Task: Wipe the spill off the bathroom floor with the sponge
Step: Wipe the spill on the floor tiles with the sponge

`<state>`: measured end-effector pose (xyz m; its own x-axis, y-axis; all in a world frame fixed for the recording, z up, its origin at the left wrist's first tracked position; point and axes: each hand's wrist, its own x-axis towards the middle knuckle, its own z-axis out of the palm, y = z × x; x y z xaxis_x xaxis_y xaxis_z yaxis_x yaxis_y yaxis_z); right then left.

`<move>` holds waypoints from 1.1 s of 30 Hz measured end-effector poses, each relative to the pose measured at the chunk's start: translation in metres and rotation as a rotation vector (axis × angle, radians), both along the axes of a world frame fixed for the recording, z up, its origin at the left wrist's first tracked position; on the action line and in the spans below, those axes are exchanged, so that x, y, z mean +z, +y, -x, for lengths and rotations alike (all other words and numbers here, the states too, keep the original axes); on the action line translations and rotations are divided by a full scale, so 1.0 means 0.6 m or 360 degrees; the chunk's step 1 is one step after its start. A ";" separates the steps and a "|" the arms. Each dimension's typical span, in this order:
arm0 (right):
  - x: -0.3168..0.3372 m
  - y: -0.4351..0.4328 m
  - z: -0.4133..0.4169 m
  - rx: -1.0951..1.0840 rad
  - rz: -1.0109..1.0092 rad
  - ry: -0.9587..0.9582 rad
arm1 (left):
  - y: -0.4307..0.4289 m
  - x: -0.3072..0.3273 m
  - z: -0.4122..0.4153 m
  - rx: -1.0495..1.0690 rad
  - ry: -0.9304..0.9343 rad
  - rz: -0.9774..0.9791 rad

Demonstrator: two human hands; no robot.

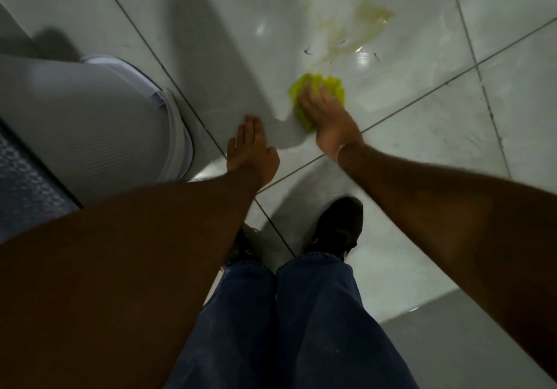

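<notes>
A yellow-green sponge (313, 87) lies on the white tiled floor (422, 147), pressed down under my right hand (328, 120), whose fingers lie over it. Just beyond the sponge, a brownish-yellow spill (358, 30) spreads across the tile, with a few small dark specks in it. My left hand (251, 150) rests flat on the floor to the left of the sponge, fingers together and holding nothing.
A white toilet base (99, 123) stands at the left, close to my left hand. A dark patterned mat (24, 190) lies at the far left edge. My black shoes (337, 226) and jeans-clad legs are below the hands.
</notes>
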<state>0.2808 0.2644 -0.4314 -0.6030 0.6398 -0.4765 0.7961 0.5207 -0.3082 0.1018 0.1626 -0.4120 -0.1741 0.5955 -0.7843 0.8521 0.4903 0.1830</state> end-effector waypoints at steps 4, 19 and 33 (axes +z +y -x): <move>0.015 -0.008 -0.081 0.0013 0.0056 0.0115 | 0.013 0.004 -0.005 0.0012 -0.0076 0.0105; 0.026 0.021 -0.043 0.0032 0.0061 -0.0092 | 0.014 0.011 -0.016 -0.0034 -0.0003 0.0044; 0.018 0.137 0.011 -0.0552 0.0070 -0.0007 | -0.007 0.018 -0.004 -0.0028 0.0032 -0.0096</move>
<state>0.2743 0.3468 -0.4206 -0.3512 0.7850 -0.5103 0.9248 0.2055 -0.3203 0.1043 0.1584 -0.4012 -0.1783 0.6447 -0.7433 0.8645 0.4635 0.1946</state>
